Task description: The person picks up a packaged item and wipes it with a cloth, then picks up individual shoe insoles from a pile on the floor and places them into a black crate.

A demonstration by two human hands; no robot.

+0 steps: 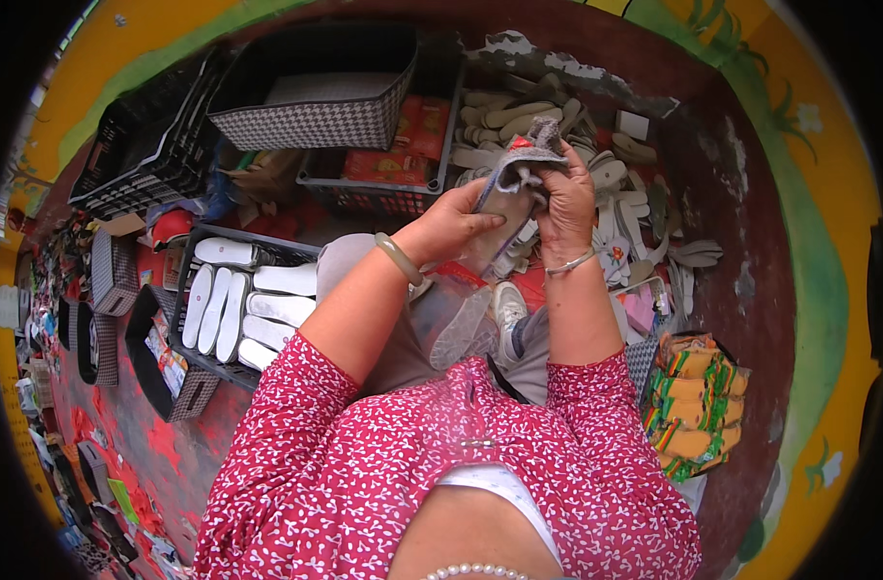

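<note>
In front of my chest I hold up a grey and beige cloth piece (504, 220), with dark edging and a bit of red at its top. It resembles a shoe upper, though its exact kind is unclear. My left hand (453, 224) is closed on its left edge, thumb flat on the near side. My right hand (567, 205) pinches its upper right part, fingers bent round the folded cloth. Behind and below both hands spreads a loose heap of pale insoles (611, 174). Clear plastic (453, 314) lies between my legs, under the held piece.
To my left a black crate (185, 290) holds white insoles (231, 314). Ahead stand a houndstooth fabric bin (311, 126) and a dark crate (364, 198) with red packages (403, 155). Bundled yellow-orange packs (693, 406) sit at right, near the dark red wall (751, 251).
</note>
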